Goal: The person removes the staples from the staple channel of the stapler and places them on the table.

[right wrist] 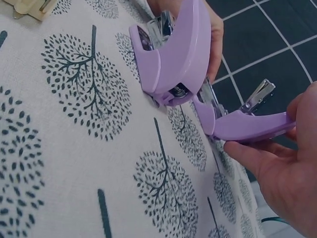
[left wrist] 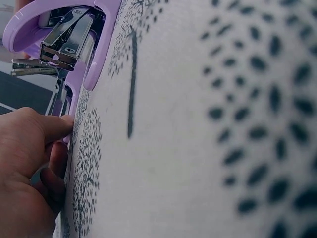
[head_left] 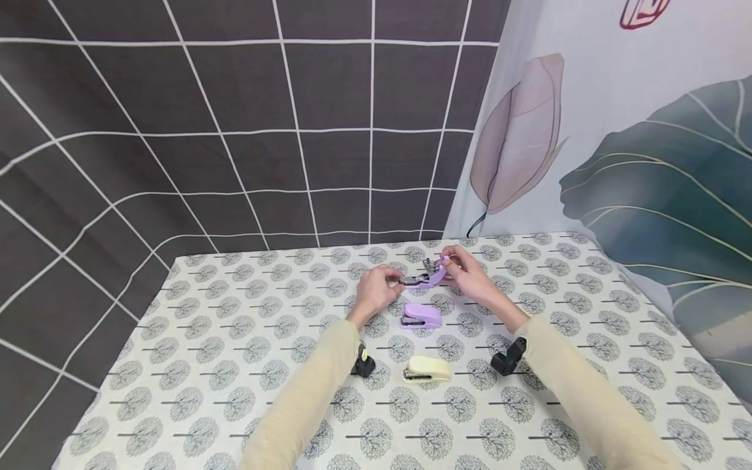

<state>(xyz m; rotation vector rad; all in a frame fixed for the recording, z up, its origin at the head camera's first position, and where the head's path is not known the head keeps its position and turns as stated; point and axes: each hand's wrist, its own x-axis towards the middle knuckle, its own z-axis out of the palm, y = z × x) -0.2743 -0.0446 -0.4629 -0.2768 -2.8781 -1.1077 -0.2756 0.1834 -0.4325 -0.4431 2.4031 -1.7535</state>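
A light purple stapler (head_left: 433, 279) lies at the back of the table, its cover swung far open and its metal staple arm raised. My left hand (head_left: 375, 289) pinches the front end of its base between thumb and fingers. At the other end, my right hand (head_left: 470, 277) grips the opened cover (right wrist: 250, 126), thumb on one side. A second purple stapler (head_left: 424, 316), closed, sits just in front of both hands, its metal nose (left wrist: 62, 47) showing in the left wrist view. Neither hand touches it.
Nearer to me rests a cream stapler (head_left: 433, 367), closed, between my forearms. A white tablecloth (head_left: 235, 391) with a tree print covers the table. Behind it hangs a dark grid-patterned cloth (head_left: 247, 117), with a leaf-printed curtain (head_left: 587, 130) at right.
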